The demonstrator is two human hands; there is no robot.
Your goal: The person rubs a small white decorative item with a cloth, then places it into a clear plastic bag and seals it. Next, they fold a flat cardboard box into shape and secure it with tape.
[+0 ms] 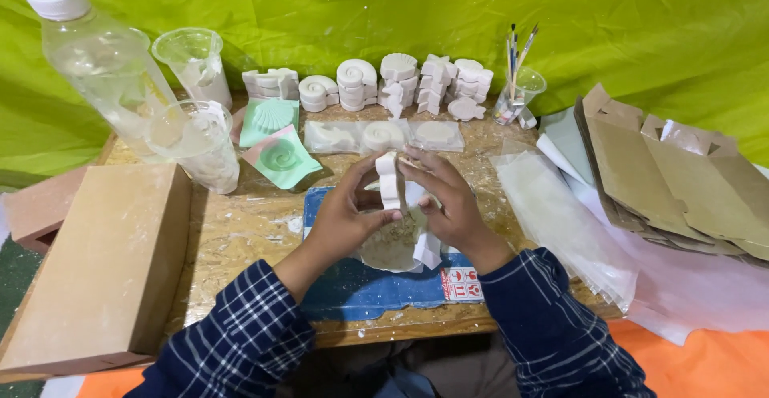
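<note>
- Two hands are working on one white plaster cast [388, 180]: we are holding it upright on edge, above a shallow bowl [390, 247] of pale crumbs that is resting on a blue mat [360, 286].
- Our left hand [340, 220] is closing its fingers against the cast's left side, thumb near its lower end; our right hand [448, 202] is pinching the right side from above. Both are gripping the same piece.
- We are judging this piece to be mid-way through cleaning or trimming, since loose crumbs are lying in the bowl beneath it.
- Just beyond, three clear moulds [383, 135] are lying flat in a row, and two green shell moulds [272, 138] are lying to their left.
- Along the back edge, stacked finished casts [376, 82] are standing in a line; we are reading these as work already done.
- Further out, a cup of brushes [517, 94] is standing to the right, near flattened cardboard boxes [665, 174] and clear bags [561, 222], which are suggesting painting and packing are yet to come.
- To the left, a water bottle [100, 62] and two plastic cups [196, 102] are standing beside a cardboard box [104, 262].
</note>
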